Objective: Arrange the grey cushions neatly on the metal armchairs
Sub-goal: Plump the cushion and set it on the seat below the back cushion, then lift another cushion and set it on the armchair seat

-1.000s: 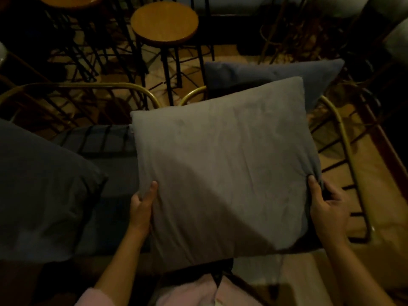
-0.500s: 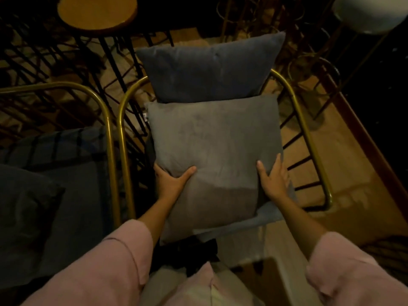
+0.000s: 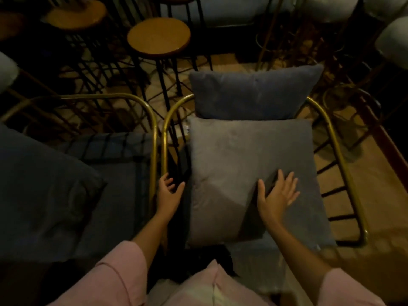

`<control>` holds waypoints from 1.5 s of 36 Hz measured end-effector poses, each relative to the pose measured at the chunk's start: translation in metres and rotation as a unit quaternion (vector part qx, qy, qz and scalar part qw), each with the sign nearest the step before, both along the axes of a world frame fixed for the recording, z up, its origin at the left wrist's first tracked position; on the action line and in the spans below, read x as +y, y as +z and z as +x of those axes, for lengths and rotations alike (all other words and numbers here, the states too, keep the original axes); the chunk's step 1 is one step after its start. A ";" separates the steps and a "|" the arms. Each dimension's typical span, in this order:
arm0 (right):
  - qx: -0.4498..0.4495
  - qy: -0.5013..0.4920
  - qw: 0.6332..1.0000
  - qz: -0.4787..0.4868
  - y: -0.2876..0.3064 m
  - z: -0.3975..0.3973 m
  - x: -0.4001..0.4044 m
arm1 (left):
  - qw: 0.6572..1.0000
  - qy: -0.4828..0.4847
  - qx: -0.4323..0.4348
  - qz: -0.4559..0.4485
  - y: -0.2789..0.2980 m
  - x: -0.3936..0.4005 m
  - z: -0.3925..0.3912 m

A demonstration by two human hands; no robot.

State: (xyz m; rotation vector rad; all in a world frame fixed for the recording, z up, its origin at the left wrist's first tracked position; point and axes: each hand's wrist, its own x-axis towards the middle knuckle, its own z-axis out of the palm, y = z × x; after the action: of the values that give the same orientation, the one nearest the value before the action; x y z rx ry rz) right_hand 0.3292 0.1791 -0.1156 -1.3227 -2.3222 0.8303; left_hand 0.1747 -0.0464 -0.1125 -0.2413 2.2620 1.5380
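Note:
A grey seat cushion (image 3: 238,164) lies flat on the right metal armchair (image 3: 337,151) with the gold frame. A darker grey back cushion (image 3: 251,93) stands upright behind it, against the chair back. My right hand (image 3: 278,195) rests flat on the seat cushion with fingers spread. My left hand (image 3: 169,193) hovers open between the seat cushion's left edge and the chair's left arm, holding nothing. The left metal armchair (image 3: 152,129) holds a dark blue seat pad and a large dark grey cushion (image 3: 37,195) lying over its near side.
Round wooden stools (image 3: 159,36) on black wire legs stand behind the chairs. Pale upholstered seats (image 3: 395,40) line the far right and top. A wooden ledge (image 3: 388,146) runs along the right side. The floor between is crowded with wire legs.
The seat cushion went from held in the air to lying flat on the right chair. Both hands let go of its sides; the left moved off to the chair arm, the right lies on top.

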 end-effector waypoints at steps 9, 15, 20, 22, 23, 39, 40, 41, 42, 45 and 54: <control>0.074 0.182 0.980 0.013 0.006 -0.097 -0.112 | 0.994 0.044 0.070 -0.078 0.008 -0.146 -0.061; 0.092 0.239 0.965 -0.057 -0.002 -0.157 -0.209 | 0.977 0.056 0.091 -0.186 0.007 -0.262 -0.112; 0.058 0.237 0.959 -0.146 -0.025 -0.206 -0.298 | 0.963 0.055 0.090 -0.249 0.017 -0.357 -0.163; 0.026 0.240 0.951 -0.195 -0.035 -0.224 -0.331 | 0.953 0.049 0.099 -0.283 0.020 -0.393 -0.188; 0.001 0.242 0.946 -0.216 -0.038 -0.232 -0.349 | 0.946 0.046 0.106 -0.303 0.020 -0.411 -0.201; -0.100 0.085 0.793 -0.594 -0.129 -0.332 -0.541 | 0.832 -0.091 0.138 -0.530 -0.021 -0.562 -0.358; -0.095 0.066 0.790 -0.601 -0.134 -0.338 -0.545 | 0.835 -0.091 0.139 -0.525 -0.023 -0.566 -0.365; -0.090 0.055 0.786 -0.609 -0.140 -0.342 -0.549 | 0.840 -0.087 0.138 -0.517 -0.026 -0.569 -0.371; -0.085 0.056 0.780 -0.617 -0.148 -0.346 -0.552 | 0.847 -0.082 0.135 -0.508 -0.029 -0.572 -0.377; -0.091 0.011 0.743 -0.663 -0.170 -0.358 -0.562 | 0.866 -0.061 0.130 -0.479 -0.037 -0.577 -0.390; -0.043 -0.030 0.698 -0.714 -0.185 -0.372 -0.576 | 0.875 0.043 0.117 -0.467 -0.030 -0.564 -0.403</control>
State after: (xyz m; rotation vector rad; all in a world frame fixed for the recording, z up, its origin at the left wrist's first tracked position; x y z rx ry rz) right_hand -0.0428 -0.3973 -0.3002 -1.8079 -1.3264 2.8504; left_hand -0.2283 -0.6104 -0.1422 -0.4301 3.0606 0.3787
